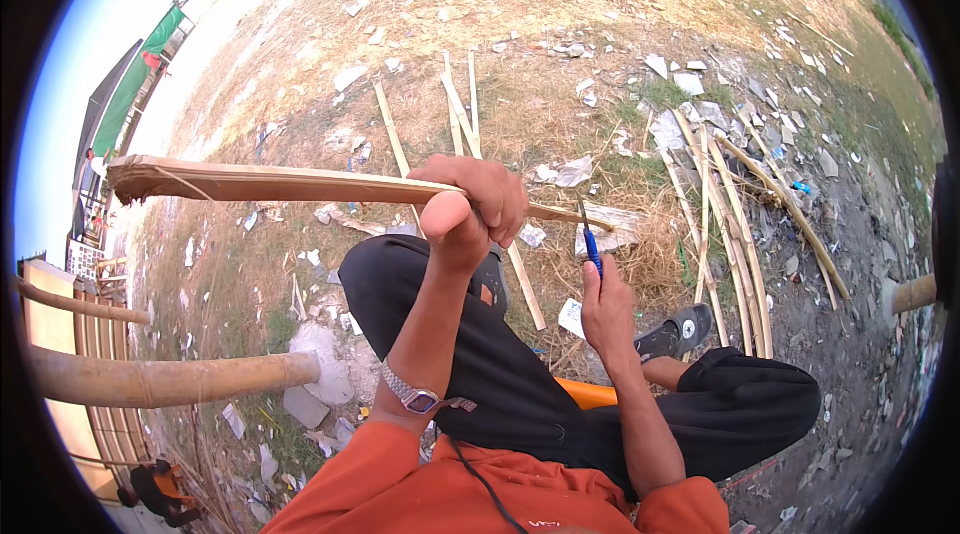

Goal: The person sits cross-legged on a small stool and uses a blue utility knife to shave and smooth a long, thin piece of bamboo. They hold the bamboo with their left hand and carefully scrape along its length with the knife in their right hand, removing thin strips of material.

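A long split bamboo strip (290, 186) lies nearly level across the view, its frayed thick end at the far left and its thin end in front of my right hand. My left hand (478, 199) is closed around it, with a watch on that wrist. In my right hand (608, 312) is a blue-handled knife (592, 250), gripped by its handle and pointing away from me. Its dark narrow blade overlaps the strip's thin end; whether the edge bites into the bamboo I cannot tell.
My black-trousered legs (640, 429) are bent below, with a sandal (674, 332) at the right. Several bamboo strips (735, 234) lie on the littered ground to the right, others (395, 129) straight ahead. Thick bamboo poles (170, 376) stand at the left. A person (160, 494) is at the lower left.
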Available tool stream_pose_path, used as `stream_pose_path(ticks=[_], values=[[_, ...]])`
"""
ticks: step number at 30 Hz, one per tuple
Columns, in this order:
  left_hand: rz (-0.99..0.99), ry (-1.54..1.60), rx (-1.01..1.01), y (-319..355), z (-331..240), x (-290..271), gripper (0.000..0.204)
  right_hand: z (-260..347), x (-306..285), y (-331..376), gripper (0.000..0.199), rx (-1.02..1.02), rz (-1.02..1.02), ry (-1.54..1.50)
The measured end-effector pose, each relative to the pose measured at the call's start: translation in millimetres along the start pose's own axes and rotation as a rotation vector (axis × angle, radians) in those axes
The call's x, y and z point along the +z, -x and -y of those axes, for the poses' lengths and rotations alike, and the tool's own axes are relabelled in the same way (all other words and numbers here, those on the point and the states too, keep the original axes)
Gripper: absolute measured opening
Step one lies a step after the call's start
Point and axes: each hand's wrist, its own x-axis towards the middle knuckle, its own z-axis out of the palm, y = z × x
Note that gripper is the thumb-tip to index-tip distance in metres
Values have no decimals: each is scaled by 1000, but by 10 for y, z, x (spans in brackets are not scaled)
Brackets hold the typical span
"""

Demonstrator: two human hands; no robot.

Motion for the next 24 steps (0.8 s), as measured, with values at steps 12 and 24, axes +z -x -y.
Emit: stream_pose_path(ticks=[12, 24], values=[[22, -102, 7, 44, 4, 81, 61, -76, 73, 9, 25, -19, -70, -24], [-58, -200, -60, 46, 25, 12, 68, -361, 174, -29, 26, 71, -71, 91]])
